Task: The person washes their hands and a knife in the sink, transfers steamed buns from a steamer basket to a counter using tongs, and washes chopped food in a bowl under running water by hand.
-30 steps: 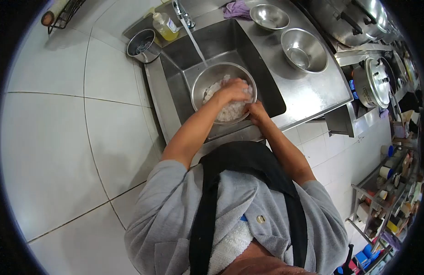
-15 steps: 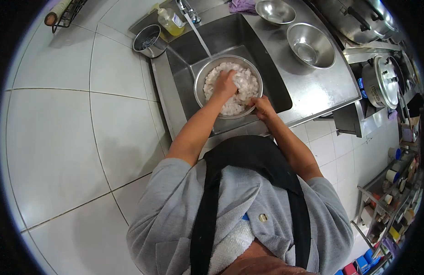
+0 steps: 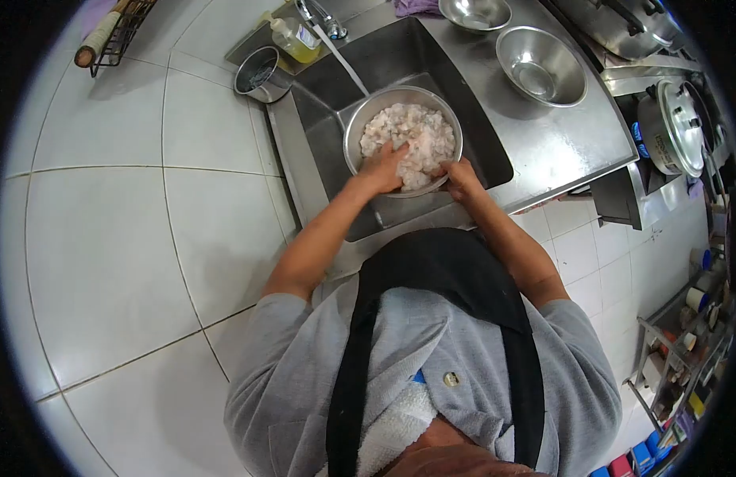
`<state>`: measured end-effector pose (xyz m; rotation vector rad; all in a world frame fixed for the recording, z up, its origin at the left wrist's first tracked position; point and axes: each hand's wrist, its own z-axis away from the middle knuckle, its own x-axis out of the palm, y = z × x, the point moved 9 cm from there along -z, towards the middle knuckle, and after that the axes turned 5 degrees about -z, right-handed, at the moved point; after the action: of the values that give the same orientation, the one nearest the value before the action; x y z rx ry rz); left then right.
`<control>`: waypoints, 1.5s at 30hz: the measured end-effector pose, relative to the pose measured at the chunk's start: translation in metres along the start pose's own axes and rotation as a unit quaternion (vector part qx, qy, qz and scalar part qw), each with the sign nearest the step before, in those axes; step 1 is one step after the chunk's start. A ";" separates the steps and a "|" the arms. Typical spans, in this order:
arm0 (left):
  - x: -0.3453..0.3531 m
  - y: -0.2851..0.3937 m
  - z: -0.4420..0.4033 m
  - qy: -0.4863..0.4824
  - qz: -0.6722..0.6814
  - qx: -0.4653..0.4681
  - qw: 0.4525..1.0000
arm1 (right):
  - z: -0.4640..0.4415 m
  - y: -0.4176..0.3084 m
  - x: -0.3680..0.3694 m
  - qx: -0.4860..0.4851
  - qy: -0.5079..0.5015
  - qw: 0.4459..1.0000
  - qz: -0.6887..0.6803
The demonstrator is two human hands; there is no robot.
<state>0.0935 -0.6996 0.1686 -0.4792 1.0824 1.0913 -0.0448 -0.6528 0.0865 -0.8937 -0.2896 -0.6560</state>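
A round metal bowl is held in the sink, heaped with wet, pale pinkish-white pieces whose kind I cannot make out. My left hand reaches over its near left rim, fingers apart and resting on the pieces, some tips hidden among them. At the near right rim, my right hand grips the bowl, thumb inside the edge. A stream of water from the faucet falls at the bowl's far left side.
Around the bowl is the dark metal sink. A metal pot and a soap bottle stand at its left corner. Two metal bowls, one near and one farther, sit on the right counter. Farther right is a lidded pot.
My left hand has drawn back from the middle of the pieces to the near left edge. My right hand stays on the rim. The whole view has shifted slightly.
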 end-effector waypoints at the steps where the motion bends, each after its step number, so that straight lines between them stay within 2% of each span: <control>1: -0.002 0.001 -0.005 0.042 0.030 -0.010 0.999 | 0.003 -0.003 0.001 -0.002 -0.004 1.000 0.005; 3: 0.008 -0.009 -0.021 0.126 0.096 -0.031 0.987 | 0.007 -0.004 0.001 0.002 -0.005 1.000 0.022; 4: 0.000 -0.014 -0.024 0.224 0.134 -0.055 0.964 | 0.009 -0.003 0.000 0.007 -0.003 0.999 0.034; 5: 0.008 -0.036 -0.038 0.192 0.221 -0.134 0.947 | 0.007 -0.006 0.001 0.009 -0.001 0.999 0.045; 7: 0.002 -0.047 -0.039 0.114 0.381 -0.281 0.873 | 0.009 -0.006 0.004 0.017 -0.006 0.999 0.047; 8: -0.025 -0.025 -0.027 0.041 0.376 -0.238 0.894 | 0.011 -0.006 0.003 0.022 -0.006 0.999 0.046; 11: -0.037 -0.009 -0.031 -0.061 0.478 -0.073 0.873 | 0.020 -0.014 0.009 0.002 -0.017 1.000 0.026; 12: -0.036 -0.014 -0.039 -0.032 0.495 -0.051 0.867 | 0.019 -0.011 0.007 0.007 -0.013 1.000 0.026; 15: -0.041 0.000 -0.066 0.116 0.316 0.029 0.941 | 0.010 -0.005 0.004 0.018 -0.016 0.999 0.035; 16: -0.045 0.021 -0.067 0.179 0.202 0.065 0.961 | 0.006 -0.002 0.002 0.020 -0.020 0.999 0.035; 19: -0.024 0.064 -0.050 0.233 0.011 0.127 0.964 | 0.003 -0.004 0.003 0.003 -0.031 0.999 0.040; 20: -0.022 0.067 -0.035 0.238 -0.048 0.161 0.957 | 0.003 -0.006 0.001 -0.006 -0.033 0.999 0.042; 23: -0.038 0.039 -0.024 0.128 -0.084 0.180 0.972 | 0.004 -0.004 -0.002 0.001 -0.007 1.000 0.000; 25: -0.026 -0.026 -0.070 0.165 0.043 0.238 0.956 | 0.013 -0.011 0.003 0.001 0.003 1.000 -0.011; 28: -0.060 -0.059 -0.079 0.260 0.230 0.038 0.937 | 0.016 -0.012 0.006 0.011 -0.008 1.000 0.019; 31: -0.051 -0.007 -0.087 0.187 0.152 -0.027 0.970 | 0.020 -0.016 0.009 -0.001 -0.011 0.999 0.047; 36: -0.014 0.060 -0.048 0.152 -0.029 0.146 0.977 | 0.014 -0.013 0.006 -0.012 -0.022 0.999 0.026; 39: -0.021 0.034 -0.026 0.156 -0.102 0.182 0.965 | 0.005 -0.005 -0.002 -0.005 -0.025 1.000 0.003; 40: -0.031 0.015 -0.029 0.163 -0.082 0.183 0.966 | 0.004 -0.005 -0.001 -0.001 -0.023 1.000 -0.013; 43: -0.050 -0.033 -0.049 0.240 0.035 0.014 0.970 | 0.008 -0.005 0.006 0.016 -0.031 0.999 -0.015; 44: -0.047 -0.037 -0.063 0.259 0.106 0.012 0.960 | 0.010 -0.006 0.007 0.021 -0.033 0.999 -0.008; 45: -0.043 -0.027 -0.070 0.249 0.115 -0.004 0.962 | 0.006 -0.006 0.006 0.010 -0.044 0.999 -0.002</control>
<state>0.0826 -0.7851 0.1708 -0.6676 1.6066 1.2108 -0.0435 -0.6531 0.0965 -0.9050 -0.3756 -0.6171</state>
